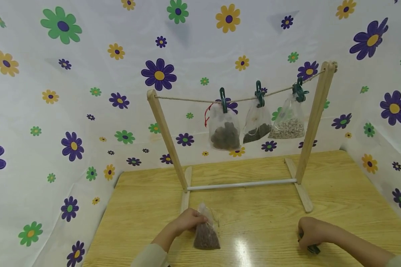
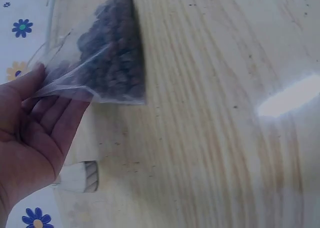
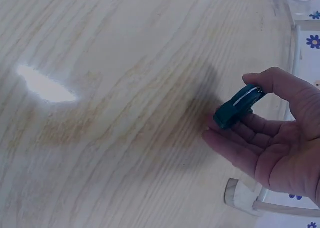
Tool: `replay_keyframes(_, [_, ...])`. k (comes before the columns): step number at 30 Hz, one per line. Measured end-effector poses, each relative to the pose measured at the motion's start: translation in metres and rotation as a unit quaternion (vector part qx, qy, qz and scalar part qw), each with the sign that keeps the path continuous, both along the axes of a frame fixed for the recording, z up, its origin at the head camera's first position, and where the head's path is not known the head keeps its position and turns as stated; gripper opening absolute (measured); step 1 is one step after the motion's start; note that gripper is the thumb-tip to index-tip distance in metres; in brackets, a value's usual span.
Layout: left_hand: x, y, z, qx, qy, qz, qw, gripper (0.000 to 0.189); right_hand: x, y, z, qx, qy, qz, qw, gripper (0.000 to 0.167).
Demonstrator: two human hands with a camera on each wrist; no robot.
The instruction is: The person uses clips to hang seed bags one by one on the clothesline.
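My left hand (image 1: 189, 220) pinches the upper part of a clear bag (image 1: 206, 237) with small dark brown pieces in its bottom. In the left wrist view the thumb lies on one side of the bag (image 2: 112, 62) and the fingers behind it. Off to the right, my right hand (image 1: 312, 231) holds a dark green clip (image 3: 239, 106) between thumb and fingers, low over the table. Three filled bags hang from a cord on green clips: one with grey-brown lumps (image 1: 225, 135), one with dark grains (image 1: 257, 132), one with pale seeds (image 1: 289, 128).
A wooden stand rises at the table's back, with a left post (image 1: 167, 139), a right post (image 1: 315, 122), a cord (image 1: 187, 99) and a white bottom bar (image 1: 242, 184). Its feet reach forward on the wooden table (image 1: 254, 218). Flower-printed sheeting (image 1: 97, 66) surrounds the table behind and at both sides.
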State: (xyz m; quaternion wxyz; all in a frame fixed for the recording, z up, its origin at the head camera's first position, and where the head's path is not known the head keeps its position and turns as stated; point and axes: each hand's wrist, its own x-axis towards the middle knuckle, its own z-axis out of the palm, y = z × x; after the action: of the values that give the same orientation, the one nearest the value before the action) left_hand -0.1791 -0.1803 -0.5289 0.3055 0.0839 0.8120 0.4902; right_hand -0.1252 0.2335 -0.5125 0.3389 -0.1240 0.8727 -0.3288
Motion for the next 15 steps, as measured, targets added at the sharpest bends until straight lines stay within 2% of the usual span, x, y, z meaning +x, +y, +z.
replay_keyframes(4, [0.002,-0.004,0.008,-0.012,0.007,-0.036,0.9992,0.026,-0.005,-0.005,0.007,-0.050,-0.019,0.011,0.9985,0.016])
replay_keyframes(10, [-0.001,-0.001,0.017,-0.036,0.070,-0.087,0.9931,0.032,-0.015,-0.008,0.021,-0.080,-0.051,0.030,0.9950,0.043])
replay_keyframes(13, [-0.005,0.002,0.025,-0.053,0.096,-0.094,0.9895,0.035,-0.021,-0.010,0.031,-0.083,-0.057,0.049,0.9937,0.044])
replay_keyframes(15, [-0.007,0.001,0.031,-0.066,0.117,-0.095,0.9863,0.030,-0.025,-0.011,0.039,-0.084,-0.045,0.055,0.9939,0.041])
